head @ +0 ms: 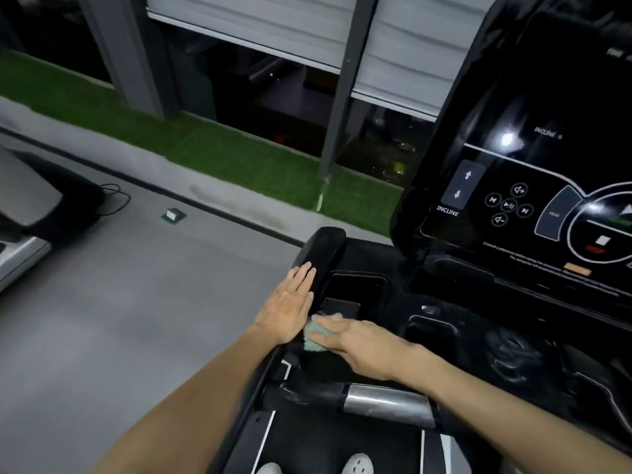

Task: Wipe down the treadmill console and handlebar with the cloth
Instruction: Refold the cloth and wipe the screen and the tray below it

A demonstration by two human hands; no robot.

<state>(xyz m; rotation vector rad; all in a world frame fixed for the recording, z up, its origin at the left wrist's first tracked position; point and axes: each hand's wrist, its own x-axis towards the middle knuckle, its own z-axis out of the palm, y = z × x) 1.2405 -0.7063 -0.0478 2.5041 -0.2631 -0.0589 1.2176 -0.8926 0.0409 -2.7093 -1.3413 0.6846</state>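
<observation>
The black treadmill console (pixel 533 186) fills the right side, its dark panel showing incline arrows and media buttons. A black left handlebar (pixel 321 254) rises from the console tray (pixel 359 289). My left hand (pixel 290 306) lies flat with straight fingers against the outer side of that handlebar. My right hand (pixel 362 343) presses a small pale green cloth (pixel 316 335) onto the tray's left edge, fingers stretched over it. Most of the cloth is hidden under the fingers. A silver grip sensor (pixel 386 403) sits on the front crossbar below my right wrist.
Grey floor (pixel 136 302) spreads to the left, with a small box (pixel 173 214) and a black cable (pixel 114 200) on it. Another machine (pixel 30 217) stands at far left. A green turf strip (pixel 212 152) and dark windows run behind. My shoes (pixel 355 465) show on the belt.
</observation>
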